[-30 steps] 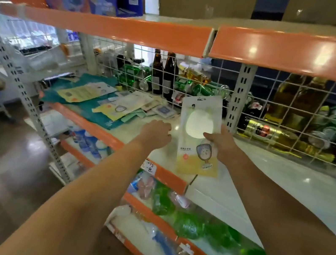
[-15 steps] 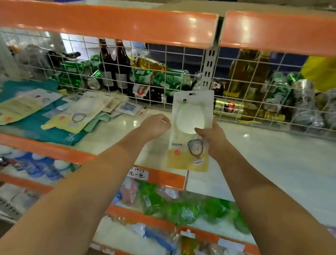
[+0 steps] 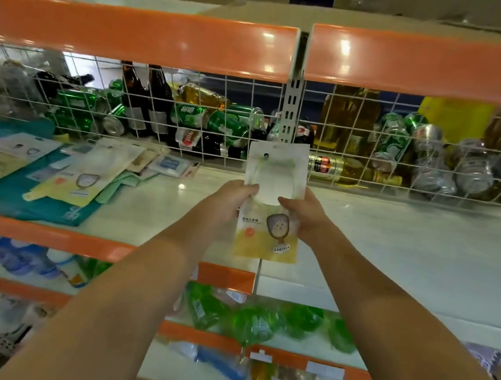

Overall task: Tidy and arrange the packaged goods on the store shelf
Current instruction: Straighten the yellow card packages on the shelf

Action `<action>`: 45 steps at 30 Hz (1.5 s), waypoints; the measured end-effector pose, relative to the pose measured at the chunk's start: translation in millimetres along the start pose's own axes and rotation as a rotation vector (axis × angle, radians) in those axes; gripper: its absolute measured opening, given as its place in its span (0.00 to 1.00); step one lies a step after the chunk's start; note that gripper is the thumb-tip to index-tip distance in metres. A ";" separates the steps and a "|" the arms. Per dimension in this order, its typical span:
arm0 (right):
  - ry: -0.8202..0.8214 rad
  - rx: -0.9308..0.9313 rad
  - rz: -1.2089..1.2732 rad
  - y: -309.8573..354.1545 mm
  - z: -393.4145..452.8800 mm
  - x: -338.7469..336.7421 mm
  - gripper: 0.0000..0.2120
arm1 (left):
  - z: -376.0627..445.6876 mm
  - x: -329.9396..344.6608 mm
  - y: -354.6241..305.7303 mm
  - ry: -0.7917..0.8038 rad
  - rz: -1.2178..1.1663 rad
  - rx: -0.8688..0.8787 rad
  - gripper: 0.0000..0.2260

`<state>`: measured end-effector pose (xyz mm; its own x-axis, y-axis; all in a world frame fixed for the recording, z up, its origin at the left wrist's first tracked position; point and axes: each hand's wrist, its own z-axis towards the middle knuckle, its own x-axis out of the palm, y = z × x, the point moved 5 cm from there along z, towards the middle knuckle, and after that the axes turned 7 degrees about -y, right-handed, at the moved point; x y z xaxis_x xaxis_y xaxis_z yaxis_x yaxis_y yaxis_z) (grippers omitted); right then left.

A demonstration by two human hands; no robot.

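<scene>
A flat white-and-yellow packet (image 3: 268, 226) with a round window and a cartoon picture stands upright in front of me, above the white shelf (image 3: 398, 247). My left hand (image 3: 231, 200) grips its left edge and my right hand (image 3: 303, 213) grips its right edge. More flat packets (image 3: 76, 174) of the same kind and teal ones (image 3: 16, 193) lie spread on the shelf to the left.
A wire grid (image 3: 350, 140) backs the shelf, with beer bottles (image 3: 145, 99) and green cans (image 3: 220, 122) behind it. An orange shelf beam (image 3: 136, 31) runs overhead. Lower shelves hold green bags (image 3: 254, 319) and other packaged goods. The shelf surface to the right is bare.
The view has swung right and squared up to the shelf. My left hand has moved from beside the packet onto its left edge, so both hands now hold it.
</scene>
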<state>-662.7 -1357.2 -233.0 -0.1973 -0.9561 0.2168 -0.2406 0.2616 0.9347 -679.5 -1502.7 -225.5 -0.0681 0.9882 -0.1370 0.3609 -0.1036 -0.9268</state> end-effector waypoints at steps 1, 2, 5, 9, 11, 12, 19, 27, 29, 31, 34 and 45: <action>0.026 -0.009 -0.011 2.5 -0.3 0.5 0.21 | -0.4 1.7 -1.3 -0.003 -0.023 -0.001 0.16; 0.044 -0.019 -0.024 5.7 -1.5 0.6 0.18 | -0.9 3.3 -3.0 -0.004 -0.045 -0.002 0.16; 0.069 -0.030 -0.057 12.8 0.1 -3.3 0.16 | -3.2 9.0 -8.3 -0.015 -0.102 0.012 0.16; 0.073 -0.004 -0.145 17.2 7.2 -12.1 0.19 | -3.4 10.6 -13.8 -0.099 -0.063 0.056 0.16; 0.088 0.003 -0.180 18.7 6.5 -14.0 0.15 | -1.2 7.0 -13.9 -0.132 -0.034 0.058 0.16; 0.094 0.009 -0.195 18.8 5.8 -15.6 0.12 | 0.5 4.5 -12.9 -0.147 -0.016 0.052 0.17; 0.019 0.036 -0.221 8.6 15.7 -35.7 0.12 | 13.4 -23.4 3.7 -0.224 0.070 -0.010 0.18; -0.093 0.046 -0.200 0.1 18.3 -38.8 0.13 | 28.5 -40.9 12.0 -0.233 0.159 -0.055 0.17; -0.122 0.057 -0.185 -3.3 18.5 -40.1 0.10 | 36.6 -42.3 16.0 -0.193 0.147 -0.075 0.17; -0.148 0.056 -0.190 -5.9 18.8 -41.1 0.07 | 42.7 -43.4 19.5 -0.187 0.128 -0.086 0.16; -0.174 0.060 -0.202 -9.6 21.1 -43.2 0.03 | 53.1 -43.7 22.3 -0.183 0.215 -0.089 0.16; -0.252 0.060 -0.266 -16.4 33.8 -39.9 0.06 | 82.4 -39.5 30.3 -0.188 0.374 -0.059 0.16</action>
<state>-683.0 -1318.9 -266.5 -0.3462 -0.9311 -0.1149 -0.3689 0.0225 0.9292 -742.5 -1554.2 -276.9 -0.0891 0.8453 -0.5268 0.4450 -0.4394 -0.7804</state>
